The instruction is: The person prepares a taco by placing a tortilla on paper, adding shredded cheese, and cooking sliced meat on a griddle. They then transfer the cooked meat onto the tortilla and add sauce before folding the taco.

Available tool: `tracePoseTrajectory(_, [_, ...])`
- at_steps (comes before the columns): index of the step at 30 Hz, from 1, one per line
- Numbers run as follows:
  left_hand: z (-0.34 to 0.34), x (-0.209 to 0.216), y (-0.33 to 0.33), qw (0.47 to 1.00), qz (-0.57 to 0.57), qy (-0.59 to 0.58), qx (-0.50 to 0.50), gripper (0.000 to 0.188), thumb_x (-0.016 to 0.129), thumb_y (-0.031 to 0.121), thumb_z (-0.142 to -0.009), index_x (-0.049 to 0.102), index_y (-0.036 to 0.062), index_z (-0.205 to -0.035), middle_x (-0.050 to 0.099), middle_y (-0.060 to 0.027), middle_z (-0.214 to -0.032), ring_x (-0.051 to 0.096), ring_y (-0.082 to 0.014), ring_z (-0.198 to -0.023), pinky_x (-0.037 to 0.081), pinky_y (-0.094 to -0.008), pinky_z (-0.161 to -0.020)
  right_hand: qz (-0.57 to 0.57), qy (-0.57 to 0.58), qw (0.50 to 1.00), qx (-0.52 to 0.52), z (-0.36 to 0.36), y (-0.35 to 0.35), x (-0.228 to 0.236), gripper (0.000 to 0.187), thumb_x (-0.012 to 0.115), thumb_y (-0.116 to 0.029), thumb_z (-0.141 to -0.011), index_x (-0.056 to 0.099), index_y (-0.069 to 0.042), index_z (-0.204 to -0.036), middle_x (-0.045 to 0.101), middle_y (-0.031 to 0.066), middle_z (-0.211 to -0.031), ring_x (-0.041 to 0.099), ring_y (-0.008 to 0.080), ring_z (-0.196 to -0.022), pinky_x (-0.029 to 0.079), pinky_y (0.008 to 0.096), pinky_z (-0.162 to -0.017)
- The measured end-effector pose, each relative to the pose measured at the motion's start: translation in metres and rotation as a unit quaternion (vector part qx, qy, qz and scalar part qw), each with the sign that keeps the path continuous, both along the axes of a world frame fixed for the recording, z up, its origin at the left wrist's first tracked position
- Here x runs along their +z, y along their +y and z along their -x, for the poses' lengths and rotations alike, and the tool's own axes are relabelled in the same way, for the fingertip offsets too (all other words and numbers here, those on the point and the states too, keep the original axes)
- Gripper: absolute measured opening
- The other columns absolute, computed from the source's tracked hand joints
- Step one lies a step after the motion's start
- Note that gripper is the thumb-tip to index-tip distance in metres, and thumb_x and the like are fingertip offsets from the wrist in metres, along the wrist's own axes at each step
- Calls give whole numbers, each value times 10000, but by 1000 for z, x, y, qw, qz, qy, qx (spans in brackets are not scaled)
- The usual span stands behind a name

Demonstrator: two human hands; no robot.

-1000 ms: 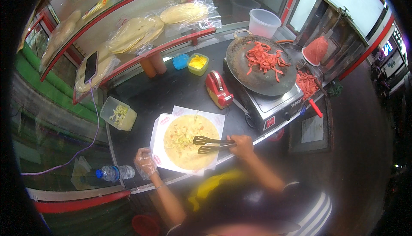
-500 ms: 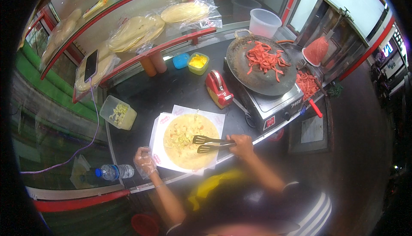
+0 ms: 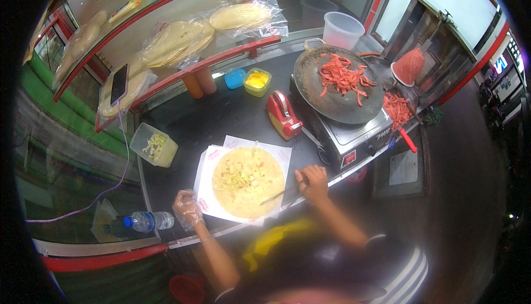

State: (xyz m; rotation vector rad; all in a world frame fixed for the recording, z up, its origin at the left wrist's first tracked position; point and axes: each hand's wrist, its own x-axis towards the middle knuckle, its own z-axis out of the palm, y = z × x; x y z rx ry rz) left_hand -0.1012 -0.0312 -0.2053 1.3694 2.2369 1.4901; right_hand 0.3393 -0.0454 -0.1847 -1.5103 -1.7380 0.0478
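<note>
A round flatbread [image 3: 248, 181], strewn with chopped filling, lies flat on white paper sheets [image 3: 213, 163] on the dark surface [image 3: 232, 113]. Metal tongs [image 3: 279, 194] are gripped in the closed right hand [image 3: 313, 182] at the bread's right rim, tips just over its edge. The left hand [image 3: 187, 209], gloved in clear plastic and loosely curled, rests empty at the paper's lower left corner. The filling step appears in hand; more strips from the pan [image 3: 337, 85] would probably be needed before rolling.

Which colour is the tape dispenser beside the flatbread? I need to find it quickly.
Red, with a pale roll. The tape dispenser shows best in the head view.
</note>
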Motion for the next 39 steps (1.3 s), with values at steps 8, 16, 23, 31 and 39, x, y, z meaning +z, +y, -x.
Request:
tracePoseTrajectory(8, [5, -6, 1, 999, -21, 39, -20, 160, 610, -79, -794, 743, 9, -786, 750, -98, -759, 709, -214, -745, 527, -376, -714, 21, 18, 999, -24, 1, -1, 6, 371, 755, -85, -966, 810, -73, -1333, 742, 150, -1369, 700, 361, -1229, 508, 494, -1089])
tracePoseTrajectory(16, [17, -35, 7, 991, -63, -102, -55, 215, 555, -82, -736, 741, 7, -798, 722, -46, -779, 646, -161, -739, 476, -321, -693, 84, 12, 996, 1, -2, 1, 15, 479, 714, -182, -963, 776, -69, -1425, 666, 198, -1551, 613, 408, -1423, 431, 540, -1226])
tracePoseTrajectory(23, [6, -17, -2, 995, -22, -95, -18, 191, 572, -31, -743, 748, 8, -804, 724, -51, -795, 640, -163, -752, 483, -324, -701, 101, 27, 994, 6, -8, 2, 10, 630, 697, -78, -798, 783, -98, -1422, 627, 187, -1620, 596, 415, -1466, 424, 536, -1260])
tracePoseTrajectory(31, [8, -15, 4, 997, -54, -59, -14, 143, 628, 33, -845, 759, 22, -790, 754, -111, -782, 697, -236, -743, 540, -388, -733, 83, 33, 996, -15, -5, 5, -5, 674, 699, -44, -737, 790, -115, -1402, 662, 135, -1585, 620, 394, -1436, 445, 524, -1246])
tracePoseTrajectory(39, [4, -8, 4, 970, 47, 238, 24, 296, 651, 31, -885, 787, 31, -1147, 802, -180, -1159, 748, -402, -1076, 579, -532, -989, 81, -3, 997, 12, -3, 3, -2, 633, 744, -25, -711, 782, -107, -1337, 723, 109, -1436, 675, 377, -1316, 510, 518, -1148])
